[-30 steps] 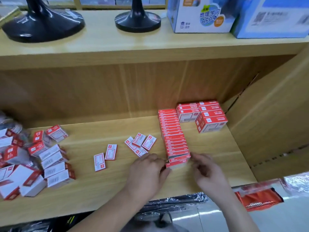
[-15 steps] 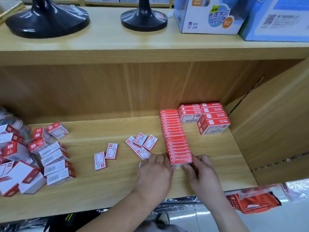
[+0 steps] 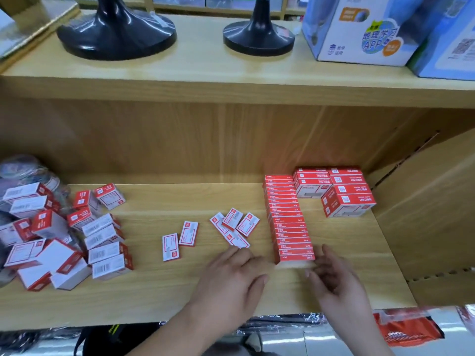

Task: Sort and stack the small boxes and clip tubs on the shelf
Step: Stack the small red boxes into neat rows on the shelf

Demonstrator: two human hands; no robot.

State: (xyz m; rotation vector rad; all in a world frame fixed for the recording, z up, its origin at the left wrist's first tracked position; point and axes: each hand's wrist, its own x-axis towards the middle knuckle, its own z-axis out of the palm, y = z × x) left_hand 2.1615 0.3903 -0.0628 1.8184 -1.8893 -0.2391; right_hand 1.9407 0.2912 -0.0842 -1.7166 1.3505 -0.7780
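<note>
A long row of small red boxes (image 3: 286, 217) runs front to back on the wooden shelf (image 3: 159, 299). My right hand (image 3: 336, 278) lies at the row's front end with relaxed fingers touching the front box's right corner; it holds nothing. My left hand (image 3: 231, 276) rests flat just left of the row, and its fingertips reach the nearest of several loose small boxes (image 3: 232, 226). Two more loose small boxes (image 3: 180, 240) lie further left. Larger red-and-white boxes are stacked at the back right (image 3: 341, 194).
A jumbled pile of larger red-and-white boxes (image 3: 66, 242) fills the shelf's left end, with plastic bags (image 3: 23, 168) behind it. The shelf's side panel (image 3: 431, 214) closes the right. Two black stands (image 3: 115, 34) and blue cartons (image 3: 359, 34) sit on the upper shelf.
Both hands were pressing a box onto the row's front end. My left hand has since slid left off the row toward the loose boxes, and my right hand has loosened at the front box.
</note>
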